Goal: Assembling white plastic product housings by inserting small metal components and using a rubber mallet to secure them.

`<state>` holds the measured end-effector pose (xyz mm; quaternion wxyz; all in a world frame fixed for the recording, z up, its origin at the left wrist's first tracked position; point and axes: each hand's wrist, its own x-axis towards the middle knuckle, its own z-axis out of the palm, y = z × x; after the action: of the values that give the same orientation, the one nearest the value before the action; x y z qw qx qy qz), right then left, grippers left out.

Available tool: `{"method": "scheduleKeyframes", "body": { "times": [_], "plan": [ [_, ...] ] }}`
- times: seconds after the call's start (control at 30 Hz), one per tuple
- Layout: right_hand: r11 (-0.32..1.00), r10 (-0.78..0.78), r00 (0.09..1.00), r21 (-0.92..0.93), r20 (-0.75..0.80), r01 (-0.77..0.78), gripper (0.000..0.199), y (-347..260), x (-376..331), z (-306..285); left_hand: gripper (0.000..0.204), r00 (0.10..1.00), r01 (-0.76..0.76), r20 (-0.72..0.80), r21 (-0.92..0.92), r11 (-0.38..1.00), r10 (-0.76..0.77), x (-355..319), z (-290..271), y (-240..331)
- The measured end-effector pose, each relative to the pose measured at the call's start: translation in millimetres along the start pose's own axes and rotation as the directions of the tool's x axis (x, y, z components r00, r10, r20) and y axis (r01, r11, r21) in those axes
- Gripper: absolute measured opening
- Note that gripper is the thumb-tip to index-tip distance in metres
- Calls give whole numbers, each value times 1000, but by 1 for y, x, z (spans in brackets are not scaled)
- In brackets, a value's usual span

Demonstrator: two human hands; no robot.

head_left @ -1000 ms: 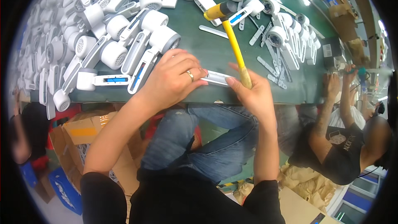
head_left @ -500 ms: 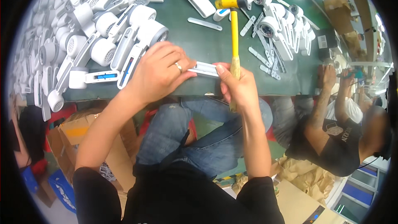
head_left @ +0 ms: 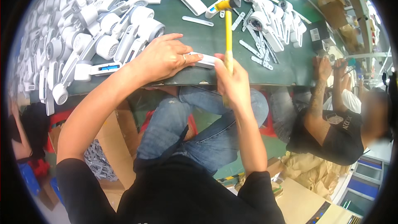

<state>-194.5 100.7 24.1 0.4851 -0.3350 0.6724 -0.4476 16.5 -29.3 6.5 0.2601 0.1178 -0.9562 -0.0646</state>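
My left hand (head_left: 166, 60), with a ring on one finger, grips the left end of a white plastic fan handle (head_left: 205, 61) at the table's near edge. Its index finger lies along the handle's top and hides part of it. In my right hand (head_left: 234, 82) is a hammer (head_left: 229, 33) with a yellow shaft, held upright with its yellow-and-black head pointing away from me. My right fingertips are at the handle's other end; whether they press on it I cannot tell.
White handheld fans (head_left: 108, 47) are heaped across the left of the green table (head_left: 174, 20). More fans (head_left: 271, 35) and several slim white strips (head_left: 251, 49) lie to the right. A cardboard box (head_left: 118, 141) stands below left. A co-worker (head_left: 327, 128) sits at the right.
The handle has turned from its hollow side up to its smooth side up. My left hand has shifted over it with the index finger on top. The hammer has moved slightly left.
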Motion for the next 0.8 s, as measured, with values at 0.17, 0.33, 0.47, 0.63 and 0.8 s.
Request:
{"method": "scheduleKeyframes", "body": {
  "times": [0.17, 0.33, 0.47, 0.63, 0.8],
  "plan": [
    [986, -74, 996, -152, -47, 67, 53, 6, -89, -24, 29, 1000, 25, 2, 30, 999, -25, -6, -8, 0],
    [972, -99, 991, -224, -90, 77, 53, 7, -139, -22, 28, 999, 21, -48, -1, 1000, -21, -4, -2, -1],
    [973, -42, 997, -228, -62, 27, 51, 21, -134, -11, 28, 999, 21, -35, -13, 1000, -22, -4, -1, -1],
    [971, -127, 990, -214, -68, 110, 52, 16, -145, -18, 27, 999, 27, -35, -9, 1000, -27, -5, -2, 0],
    [931, -88, 996, -356, -12, 78, 53, 12, -141, -15, 26, 999, 48, -3, -20, 999, -48, -7, -3, 0]
  ]
}}
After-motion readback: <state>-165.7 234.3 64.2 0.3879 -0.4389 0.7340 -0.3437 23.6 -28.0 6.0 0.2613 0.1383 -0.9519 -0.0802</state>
